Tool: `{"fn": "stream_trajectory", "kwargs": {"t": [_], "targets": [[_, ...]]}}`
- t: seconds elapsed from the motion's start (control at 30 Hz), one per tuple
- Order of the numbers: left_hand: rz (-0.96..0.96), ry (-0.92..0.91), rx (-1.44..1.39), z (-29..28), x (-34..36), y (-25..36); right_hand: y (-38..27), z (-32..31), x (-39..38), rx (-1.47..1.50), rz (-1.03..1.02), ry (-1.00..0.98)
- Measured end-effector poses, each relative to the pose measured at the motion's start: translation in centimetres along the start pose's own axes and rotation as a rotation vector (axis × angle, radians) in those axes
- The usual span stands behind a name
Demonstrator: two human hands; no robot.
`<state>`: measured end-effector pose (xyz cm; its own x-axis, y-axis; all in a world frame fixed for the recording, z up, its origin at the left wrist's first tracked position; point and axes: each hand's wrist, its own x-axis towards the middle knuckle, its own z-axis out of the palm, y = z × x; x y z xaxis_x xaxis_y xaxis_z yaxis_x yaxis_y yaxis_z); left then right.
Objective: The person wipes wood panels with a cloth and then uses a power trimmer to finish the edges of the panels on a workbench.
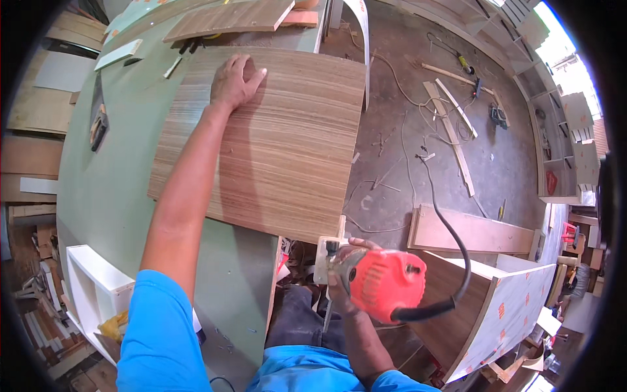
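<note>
My left hand (235, 86) rests near the far edge of a wood-grain brown board (287, 150), thumb out and fingers slightly bent on its surface. The board lies on a pale green worktop (111, 196). At the board's near right corner, my right hand (345, 294) grips a red corded power trimmer (385, 284), its fingers partly hidden behind the body. The tool's metal base (324, 258) is at or very near the board's edge; I cannot tell if they touch. A black cable runs from the tool toward the floor.
A hand saw (98, 129) and brown offcut boards (228, 23) lie on the worktop. On the floor (385, 85) are cords, wooden strips (450, 137) and tools (498, 116). A cabinet box (496, 313) stands at right, a white box (98, 274) at left, shelving (555, 144) behind.
</note>
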<state>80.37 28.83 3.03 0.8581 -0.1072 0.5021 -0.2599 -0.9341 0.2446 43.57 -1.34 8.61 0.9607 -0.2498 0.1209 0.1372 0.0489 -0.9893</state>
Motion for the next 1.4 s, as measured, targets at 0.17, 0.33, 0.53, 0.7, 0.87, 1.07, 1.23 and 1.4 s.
{"fn": "stream_trajectory", "kwargs": {"t": [0.17, 0.33, 0.53, 0.7, 0.87, 1.07, 1.23, 1.4], "targets": [[0.103, -0.045, 0.045, 3.4, 2.3, -2.7, -0.5, 1.3, -0.1, -0.128, 0.004, 0.023], [-0.011, -0.189, 0.051, 3.6, 3.9, -1.5, -2.6, 0.3, 1.2, -0.29, -0.076, -0.214], [-0.032, -0.122, 0.02, 3.1, 4.0, -1.5, -1.6, 0.5, 1.0, -0.372, -0.122, -0.216], [-0.023, -0.052, -0.101, 1.8, 3.7, 0.1, -0.7, 1.1, 1.6, -0.31, -0.12, -0.116], [-0.024, -0.084, -0.087, 2.4, 3.9, -0.9, -0.7, 1.4, 1.8, -0.272, -0.112, -0.119], [-0.049, -0.087, -0.069, 3.3, 3.7, -1.7, 0.4, 0.5, 2.4, -0.342, -0.181, -0.186], [-0.044, -0.087, -0.061, 3.3, 3.8, -1.5, 0.5, 1.2, 3.5, -0.302, -0.141, -0.133], [-0.052, -0.07, -0.058, 3.2, 3.7, -1.5, 2.7, 1.1, 4.3, -0.206, -0.162, -0.076]]}}
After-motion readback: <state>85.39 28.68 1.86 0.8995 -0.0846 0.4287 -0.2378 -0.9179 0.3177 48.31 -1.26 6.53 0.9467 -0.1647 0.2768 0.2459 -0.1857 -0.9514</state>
